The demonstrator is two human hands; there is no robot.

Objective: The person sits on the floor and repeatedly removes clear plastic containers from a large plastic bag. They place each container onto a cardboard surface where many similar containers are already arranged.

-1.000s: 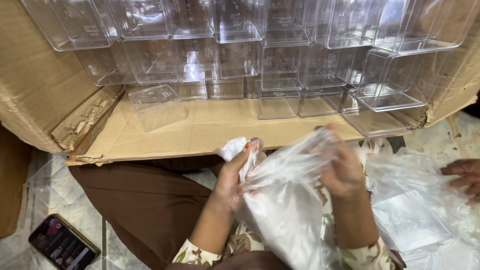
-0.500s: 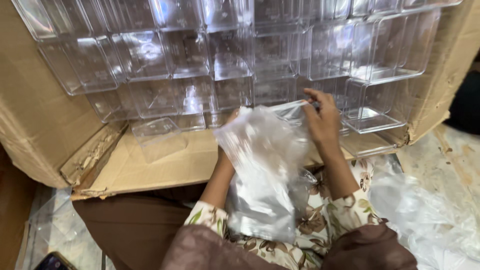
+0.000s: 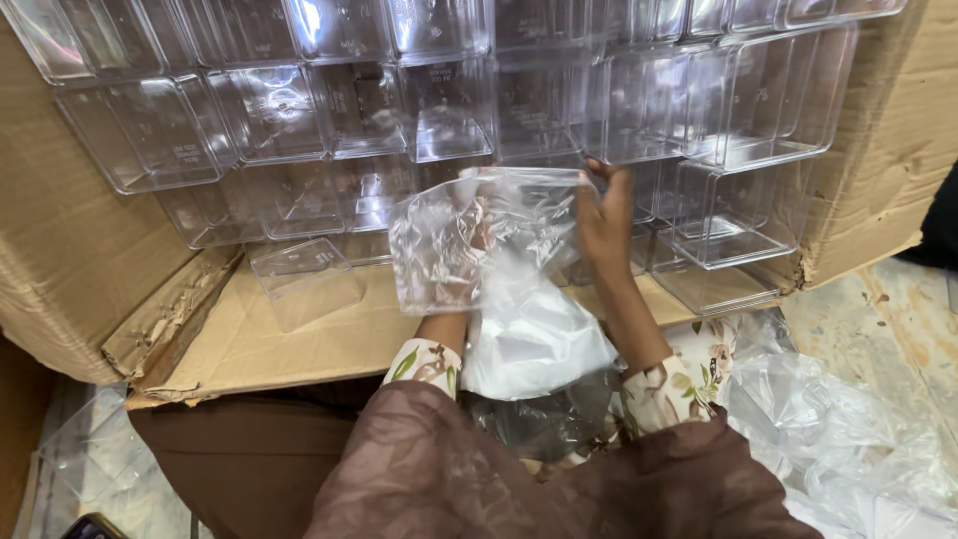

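Note:
Both my hands hold up a clear plastic bag [image 3: 499, 269] in front of a stack of clear plastic boxes [image 3: 419, 110]. My left hand [image 3: 461, 235] is seen through the film, inside or behind the bag. Gripping the bag's upper right edge is my right hand [image 3: 606, 215]. The bag's lower part hangs whitish and crumpled over my lap. My sleeves have a floral print.
The clear boxes fill a large cardboard carton [image 3: 878, 150] lying on its side, its flap [image 3: 299, 339] spread toward me. One loose clear box [image 3: 304, 279] sits on the flap. A pile of crumpled plastic bags [image 3: 848, 419] lies at my right on a marble floor.
My hands have lifted the bag from my lap up toward the stacked boxes. The view has tilted upward, and the phone on the floor has dropped almost out of sight.

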